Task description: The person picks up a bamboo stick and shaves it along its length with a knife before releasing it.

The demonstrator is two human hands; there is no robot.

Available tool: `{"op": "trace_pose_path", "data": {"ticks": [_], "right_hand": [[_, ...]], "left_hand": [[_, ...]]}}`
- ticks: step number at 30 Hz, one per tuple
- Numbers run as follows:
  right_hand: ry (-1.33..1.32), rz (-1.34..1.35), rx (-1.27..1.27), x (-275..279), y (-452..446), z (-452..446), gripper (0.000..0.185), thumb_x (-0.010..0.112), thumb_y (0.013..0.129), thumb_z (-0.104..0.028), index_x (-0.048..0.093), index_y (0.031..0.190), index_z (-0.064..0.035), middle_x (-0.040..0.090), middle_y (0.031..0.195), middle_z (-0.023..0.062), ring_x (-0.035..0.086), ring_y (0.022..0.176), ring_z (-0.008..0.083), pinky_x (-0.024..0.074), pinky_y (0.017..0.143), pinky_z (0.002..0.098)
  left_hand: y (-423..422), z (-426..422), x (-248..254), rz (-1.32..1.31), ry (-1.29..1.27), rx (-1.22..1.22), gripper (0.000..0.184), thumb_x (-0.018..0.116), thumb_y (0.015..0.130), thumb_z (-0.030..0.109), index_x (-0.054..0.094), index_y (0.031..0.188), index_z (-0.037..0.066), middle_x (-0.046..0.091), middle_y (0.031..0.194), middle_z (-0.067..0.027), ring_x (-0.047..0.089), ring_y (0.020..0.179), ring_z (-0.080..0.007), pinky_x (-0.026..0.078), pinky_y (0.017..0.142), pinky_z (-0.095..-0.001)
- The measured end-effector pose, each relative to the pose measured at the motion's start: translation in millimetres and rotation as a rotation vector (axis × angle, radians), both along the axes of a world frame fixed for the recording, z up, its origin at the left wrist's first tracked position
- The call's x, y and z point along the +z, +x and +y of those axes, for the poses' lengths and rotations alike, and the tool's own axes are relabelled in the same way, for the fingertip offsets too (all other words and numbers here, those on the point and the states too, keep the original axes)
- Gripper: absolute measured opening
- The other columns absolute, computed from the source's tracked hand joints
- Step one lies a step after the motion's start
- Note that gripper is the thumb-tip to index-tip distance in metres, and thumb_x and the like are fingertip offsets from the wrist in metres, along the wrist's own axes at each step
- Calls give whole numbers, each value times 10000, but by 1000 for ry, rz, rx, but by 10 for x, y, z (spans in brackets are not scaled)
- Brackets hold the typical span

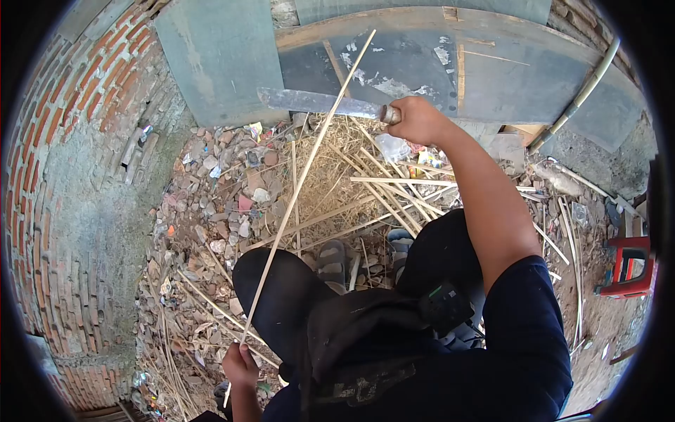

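Observation:
My right hand (416,120) is closed around the handle of a machete (320,104), whose long, worn blade points left. A thin, pale bamboo strip (297,193) runs diagonally from low on the left up past the blade, crossing in front of it. Whether blade and strip touch, I cannot tell. Near the strip's lower end, my left hand (240,364) grips it between thumb and fingers. The strip passes over my dark-clothed knee (271,281).
Cut bamboo strips (401,193) and shavings (327,172) lie on ground strewn with stones and litter. A brick wall (77,211) rises on the left, grey panels (517,81) stand ahead. A red plastic stool (627,267) is at the right, a pole (578,97) leans nearby.

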State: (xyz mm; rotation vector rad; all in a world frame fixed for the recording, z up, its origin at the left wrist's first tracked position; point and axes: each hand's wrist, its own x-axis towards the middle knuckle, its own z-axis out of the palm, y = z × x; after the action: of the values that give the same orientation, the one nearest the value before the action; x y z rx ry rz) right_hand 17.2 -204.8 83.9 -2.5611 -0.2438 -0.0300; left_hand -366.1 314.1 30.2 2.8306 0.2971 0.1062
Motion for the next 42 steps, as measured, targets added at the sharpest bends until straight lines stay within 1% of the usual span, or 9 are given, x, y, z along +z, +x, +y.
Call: {"op": "trace_pose_path", "data": {"ticks": [2, 5, 9, 16, 19, 20, 26, 30, 42], "right_hand": [[38, 42, 1, -7, 54, -36, 367, 789, 784, -267, 719, 1036, -8, 712, 792, 148, 679, 732, 234, 526, 720, 403], [186, 57, -125, -29, 99, 2, 348, 744, 749, -254, 711, 994, -10, 724, 858, 204, 712, 828, 343, 548, 782, 448], [241, 73, -322, 45, 153, -225, 363, 752, 765, -289, 703, 989, -9, 725, 848, 186, 716, 809, 313, 549, 765, 431], [159, 151, -241, 28, 52, -63, 364, 744, 760, -290, 719, 1009, -25, 730, 888, 202, 720, 849, 339, 559, 802, 438], [-121, 30, 52, -37, 30, 190, 355, 735, 737, -255, 729, 1006, -24, 724, 902, 226, 708, 881, 376, 552, 827, 452], [-37, 115, 54, -16, 19, 203, 340, 721, 728, -231, 735, 1000, -27, 720, 913, 236, 697, 902, 398, 548, 838, 460], [53, 33, -57, -22, 22, 152, 331, 720, 740, -224, 733, 1014, -38, 729, 912, 217, 707, 884, 384, 553, 826, 455], [205, -13, -341, 55, 113, -92, 341, 745, 758, -253, 725, 1021, -37, 737, 885, 199, 728, 832, 342, 561, 763, 437], [227, 65, -296, -37, 139, -150, 348, 758, 774, -298, 716, 986, -24, 734, 887, 190, 720, 837, 331, 549, 796, 435]], "left_hand": [[17, -33, -22, -21, 22, -17, 437, 423, 1067, 334, 505, 787, 9, 535, 653, -247, 543, 629, -493, 387, 560, -529], [-48, 65, -97, -32, 47, -15, 434, 428, 1066, 343, 519, 801, 11, 546, 656, -249, 552, 633, -495, 394, 561, -534], [-77, 149, -92, -28, 33, -11, 384, 464, 1048, 320, 517, 797, 34, 544, 622, -230, 559, 599, -496, 412, 532, -546], [2, 110, -63, -48, 85, -51, 401, 458, 1050, 324, 513, 776, 37, 546, 619, -225, 561, 598, -491, 411, 535, -543], [-63, 143, -47, -61, 92, -41, 381, 465, 1047, 310, 514, 775, 47, 545, 616, -223, 560, 584, -487, 411, 527, -549], [-69, 177, -31, -63, 94, -38, 381, 463, 1048, 309, 514, 775, 48, 546, 616, -223, 560, 583, -486, 410, 525, -551], [-15, 80, -53, -64, 135, -31, 385, 463, 1049, 310, 511, 774, 44, 551, 621, -224, 559, 586, -490, 405, 522, -551], [-27, 186, -124, -63, 50, -36, 417, 454, 1054, 342, 511, 774, 37, 550, 625, -225, 557, 582, -486, 403, 521, -545], [-73, 134, -109, -87, 103, -35, 422, 458, 1051, 350, 515, 774, 37, 551, 626, -229, 558, 582, -493, 418, 525, -541]]}}
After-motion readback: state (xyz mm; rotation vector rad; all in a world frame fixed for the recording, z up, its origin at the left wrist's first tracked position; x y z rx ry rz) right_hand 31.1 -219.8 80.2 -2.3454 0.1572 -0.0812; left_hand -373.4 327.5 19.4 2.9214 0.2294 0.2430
